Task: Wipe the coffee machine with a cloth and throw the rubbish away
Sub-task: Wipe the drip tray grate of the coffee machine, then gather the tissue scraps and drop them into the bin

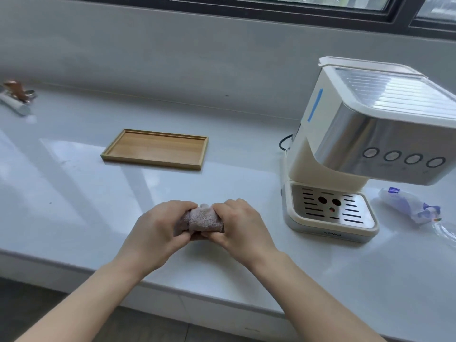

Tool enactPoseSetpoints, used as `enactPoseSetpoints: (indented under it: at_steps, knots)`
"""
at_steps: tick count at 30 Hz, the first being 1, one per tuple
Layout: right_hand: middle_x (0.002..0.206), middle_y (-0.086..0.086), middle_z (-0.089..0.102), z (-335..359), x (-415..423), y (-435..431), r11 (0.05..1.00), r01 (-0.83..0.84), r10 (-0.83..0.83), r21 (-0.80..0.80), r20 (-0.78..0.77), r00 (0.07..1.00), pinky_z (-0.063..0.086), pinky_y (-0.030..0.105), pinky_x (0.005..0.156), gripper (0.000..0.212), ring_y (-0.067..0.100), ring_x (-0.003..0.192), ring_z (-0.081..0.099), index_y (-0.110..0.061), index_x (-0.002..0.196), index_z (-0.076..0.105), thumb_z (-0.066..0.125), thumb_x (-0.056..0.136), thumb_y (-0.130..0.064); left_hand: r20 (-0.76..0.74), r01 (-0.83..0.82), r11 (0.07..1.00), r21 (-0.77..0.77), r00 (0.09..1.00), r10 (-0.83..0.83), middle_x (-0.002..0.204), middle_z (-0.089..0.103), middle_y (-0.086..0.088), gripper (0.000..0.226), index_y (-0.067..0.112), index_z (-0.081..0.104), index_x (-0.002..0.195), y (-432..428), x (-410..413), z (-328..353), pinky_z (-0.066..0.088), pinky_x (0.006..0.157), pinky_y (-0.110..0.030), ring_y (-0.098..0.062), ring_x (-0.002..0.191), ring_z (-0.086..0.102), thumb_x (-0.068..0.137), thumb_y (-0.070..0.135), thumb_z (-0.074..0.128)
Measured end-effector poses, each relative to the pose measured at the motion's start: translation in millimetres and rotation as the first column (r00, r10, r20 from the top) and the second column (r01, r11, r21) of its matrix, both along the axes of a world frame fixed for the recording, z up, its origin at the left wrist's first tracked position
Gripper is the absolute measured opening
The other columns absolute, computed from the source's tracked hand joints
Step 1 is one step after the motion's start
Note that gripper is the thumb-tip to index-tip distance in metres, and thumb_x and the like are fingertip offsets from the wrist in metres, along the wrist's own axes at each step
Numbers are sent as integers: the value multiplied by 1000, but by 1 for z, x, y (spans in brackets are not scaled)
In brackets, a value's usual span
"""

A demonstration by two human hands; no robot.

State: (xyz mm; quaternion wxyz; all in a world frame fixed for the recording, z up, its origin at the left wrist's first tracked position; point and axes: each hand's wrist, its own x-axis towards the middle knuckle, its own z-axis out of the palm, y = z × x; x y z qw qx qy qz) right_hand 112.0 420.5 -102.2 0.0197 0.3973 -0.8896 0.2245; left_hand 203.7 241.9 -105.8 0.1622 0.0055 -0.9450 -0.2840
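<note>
1. Two hands: left hand (158, 225) and right hand (239, 223). Both are curled round one cloth (204, 220), gripping it from either end, over the surface (74, 193) near its front edge.
2. One cloth: pinkish-grey, bunched into a roll between the hands, left of the machine and apart from it.
3. One machine (357, 144): cream and silver, at the right of the surface. Four round buttons (392, 156) in a row on the front; one blue strip (315, 104) on its left side.
4. One drip grid (308, 208) at the base: two dark holes, one red dot.
5. Writing: one logo (332, 233) on the base front edge, too blurred to read.
6. One wrapper (409, 206): crumpled, white with purple-blue print, just right of the machine base; print unreadable.
7. One wooden tray (155, 149), behind the hands, well left of the machine.
8. Small tools (17, 97) at far left, blurred; count unclear.
</note>
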Motion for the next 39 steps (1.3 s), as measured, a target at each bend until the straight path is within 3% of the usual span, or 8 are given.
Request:
enactPoseSetpoints:
  at_steps: [5,12,18,21,26,31,34,39]
  knots:
    - [107,3,57,-22,4,-18,1000,14,-15,16,93,996,40,30,85,44,24,100,49,-19,124,58,67,84,-36,73,2,998,-64,997,3,110,65,6,52,22,59,121,-15,1,-14,49,84,-34,-18,100,61,73,9,74]
    - [108,0,52,-24,0,-20,998,37,-44,48,154,987,39,29,89,44,22,102,46,-21,122,58,65,82,-36,166,0,996,-91,986,15,117,57,2,52,21,51,128,-14,-2,-18,45,85,-32,-19,105,57,78,20,66]
    - [128,3,49,1,13,1,995,1,-22,103,202,979,36,31,98,73,25,115,42,-23,146,34,68,86,-46,219,-10,981,-192,974,53,126,52,1,66,18,43,138,0,9,9,47,84,-37,-24,102,56,76,37,54]
    - [134,5,49,22,19,19,990,50,-75,130,195,978,34,31,99,68,26,120,42,-19,146,36,64,89,-44,177,-18,973,-230,982,60,123,54,-3,60,17,47,134,20,14,28,46,84,-40,-28,98,57,78,35,58]
    - [132,3,53,54,31,59,987,136,-147,83,146,978,37,31,97,56,25,120,46,-19,143,43,60,93,-36,134,29,948,-317,991,14,121,57,-7,50,10,55,126,64,17,52,41,94,-43,-29,108,54,80,27,62]
    - [132,2,54,76,43,103,978,191,-202,84,148,968,37,32,100,53,24,123,45,-20,143,44,58,94,-37,186,43,936,-349,982,24,139,47,-9,58,17,46,139,103,14,79,37,103,-46,-30,123,47,86,39,56]
    - [135,1,54,90,48,131,970,230,-240,81,142,960,37,32,102,53,22,127,43,-20,143,45,57,95,-38,153,34,934,-357,988,23,143,46,-7,59,22,45,140,129,12,97,38,100,-46,-27,128,43,87,44,57]
    - [125,0,57,116,48,177,954,294,-300,61,114,947,42,36,98,47,23,118,46,-21,136,51,59,93,-37,153,109,934,-340,986,-59,147,40,-6,61,22,36,145,174,3,117,27,111,-41,-25,132,36,90,45,52]
